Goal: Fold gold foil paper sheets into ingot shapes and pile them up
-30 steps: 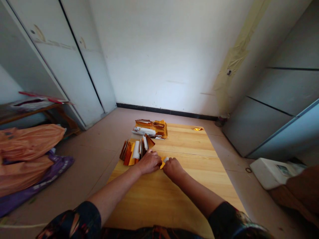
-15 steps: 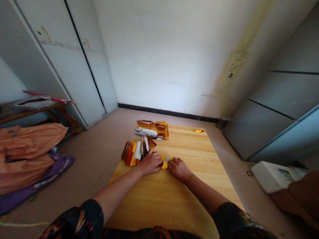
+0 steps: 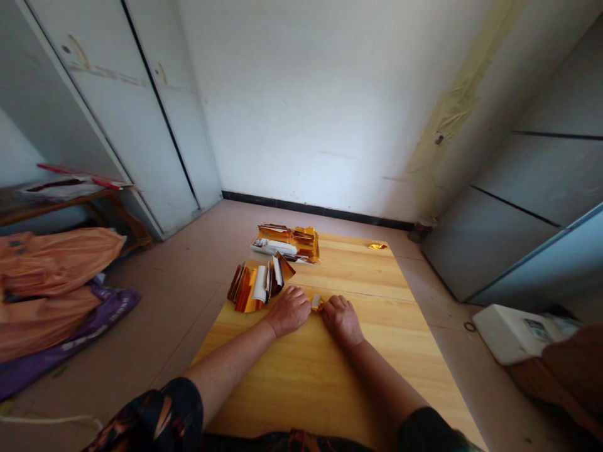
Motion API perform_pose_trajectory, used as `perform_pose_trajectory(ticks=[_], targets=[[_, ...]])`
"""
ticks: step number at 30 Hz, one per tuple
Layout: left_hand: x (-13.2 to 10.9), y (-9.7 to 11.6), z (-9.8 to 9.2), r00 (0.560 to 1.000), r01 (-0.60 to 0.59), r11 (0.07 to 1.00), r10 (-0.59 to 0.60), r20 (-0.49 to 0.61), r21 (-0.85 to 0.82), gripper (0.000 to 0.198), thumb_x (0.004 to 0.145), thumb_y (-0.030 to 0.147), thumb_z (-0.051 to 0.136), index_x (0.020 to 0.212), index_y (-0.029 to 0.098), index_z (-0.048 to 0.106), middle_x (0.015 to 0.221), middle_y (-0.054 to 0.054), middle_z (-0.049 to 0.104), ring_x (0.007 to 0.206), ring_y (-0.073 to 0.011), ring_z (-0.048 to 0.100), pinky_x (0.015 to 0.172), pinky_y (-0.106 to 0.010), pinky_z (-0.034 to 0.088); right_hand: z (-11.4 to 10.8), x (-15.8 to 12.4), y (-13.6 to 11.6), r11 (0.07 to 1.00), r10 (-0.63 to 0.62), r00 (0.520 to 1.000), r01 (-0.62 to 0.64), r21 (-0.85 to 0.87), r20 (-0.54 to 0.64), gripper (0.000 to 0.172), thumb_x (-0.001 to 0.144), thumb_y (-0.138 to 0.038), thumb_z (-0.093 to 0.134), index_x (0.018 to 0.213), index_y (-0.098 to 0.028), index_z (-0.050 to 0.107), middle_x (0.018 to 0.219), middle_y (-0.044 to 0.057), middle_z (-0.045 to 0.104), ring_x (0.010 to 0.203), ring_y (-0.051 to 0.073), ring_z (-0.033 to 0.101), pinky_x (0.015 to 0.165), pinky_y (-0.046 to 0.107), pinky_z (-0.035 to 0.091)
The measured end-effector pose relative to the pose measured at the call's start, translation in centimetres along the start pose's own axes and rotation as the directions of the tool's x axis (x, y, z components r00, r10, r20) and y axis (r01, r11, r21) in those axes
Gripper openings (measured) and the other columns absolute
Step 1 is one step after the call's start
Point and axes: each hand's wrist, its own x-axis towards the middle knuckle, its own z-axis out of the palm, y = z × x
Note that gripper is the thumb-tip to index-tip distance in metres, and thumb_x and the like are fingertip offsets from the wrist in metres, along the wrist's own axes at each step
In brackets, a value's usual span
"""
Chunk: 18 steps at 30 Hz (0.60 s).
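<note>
My left hand (image 3: 291, 309) and my right hand (image 3: 341, 319) rest close together on a light wooden table (image 3: 330, 370). Between their curled fingers they pinch a small piece of gold foil paper (image 3: 315, 302) with a white side showing. Just left of my left hand stands a fanned bundle of gold and white foil sheets (image 3: 257, 284). Farther back on the table lies a second pile of folded gold foil (image 3: 288, 242).
A single small gold piece (image 3: 375, 246) lies near the table's far right corner. Orange and purple bags (image 3: 51, 282) sit on the floor to the left. A white box-like device (image 3: 516, 331) lies on the floor at right. White cabinet doors stand at back left.
Both hands have drawn together over the small foil piece and pressed it smaller. The view has shifted slightly; the piles have not moved.
</note>
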Motion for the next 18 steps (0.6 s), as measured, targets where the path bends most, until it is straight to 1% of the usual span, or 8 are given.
perform_pose_trajectory(ticks=[3,6,10,13,15,18], targets=[[0.1,0.0,0.0,0.999,0.038,0.998,-0.038,-0.007,-0.051,0.019,0.087,0.021,0.05,0.07,0.017,0.058,0.073,-0.004,0.058,0.078,-0.018,0.049,0.073,-0.033,0.035,-0.1,0.2,-0.3,0.995,0.091,0.995,-0.093,0.041,0.041,0.017,0.09,-0.023,0.05,0.082,-0.02,0.064,0.085,0.005,0.061,0.084,0.016,0.051,0.069,0.025,0.03],[0.2,-0.2,0.5,0.987,0.156,0.973,-0.158,0.006,-0.168,0.016,0.086,0.02,0.052,0.073,0.018,0.061,0.073,-0.003,0.061,0.08,-0.0177,0.051,0.075,-0.032,0.037,-0.4,0.7,-0.3,0.984,0.157,0.981,-0.166,0.07,0.118,0.016,0.09,-0.023,0.05,0.085,-0.019,0.065,0.089,0.005,0.062,0.087,0.015,0.053,0.071,0.024,0.031],[0.3,-0.5,1.6,0.943,0.322,0.892,-0.332,0.025,-0.316,0.01,0.082,0.013,0.055,0.081,0.018,0.064,0.079,-0.003,0.064,0.083,-0.0173,0.055,0.077,-0.03,0.04,-1.4,1.3,-0.3,0.967,0.217,0.951,-0.241,0.088,0.221,0.018,0.09,-0.023,0.047,0.089,-0.019,0.065,0.094,0.005,0.063,0.091,0.015,0.055,0.072,0.022,0.035],[0.4,-0.5,2.3,0.913,0.389,0.842,-0.407,0.035,-0.373,0.013,0.08,0.01,0.056,0.085,0.018,0.065,0.082,-0.004,0.066,0.086,-0.0181,0.057,0.08,-0.031,0.041,-1.9,1.6,-0.4,0.952,0.259,0.927,-0.292,0.089,0.273,0.025,0.094,-0.025,0.042,0.089,-0.018,0.065,0.095,0.007,0.063,0.09,0.015,0.057,0.072,0.022,0.037],[0.6,-0.4,2.4,0.897,0.419,0.814,-0.441,0.042,-0.403,0.015,0.079,0.009,0.057,0.087,0.018,0.066,0.085,-0.004,0.067,0.087,-0.0186,0.058,0.081,-0.031,0.042,-2.0,1.8,-0.6,0.942,0.299,0.91,-0.33,0.066,0.286,0.028,0.095,-0.027,0.039,0.089,-0.017,0.065,0.095,0.008,0.064,0.089,0.016,0.058,0.071,0.023,0.038],[0.9,-0.2,2.4,0.869,0.462,0.773,-0.492,0.051,-0.434,0.017,0.077,0.008,0.057,0.087,0.018,0.066,0.086,-0.004,0.068,0.087,-0.0183,0.058,0.081,-0.031,0.042,-1.6,2.0,-0.9,0.932,0.345,0.9,-0.362,0.016,0.268,0.026,0.094,-0.028,0.041,0.092,-0.016,0.064,0.094,0.009,0.064,0.087,0.017,0.06,0.07,0.024,0.04]])
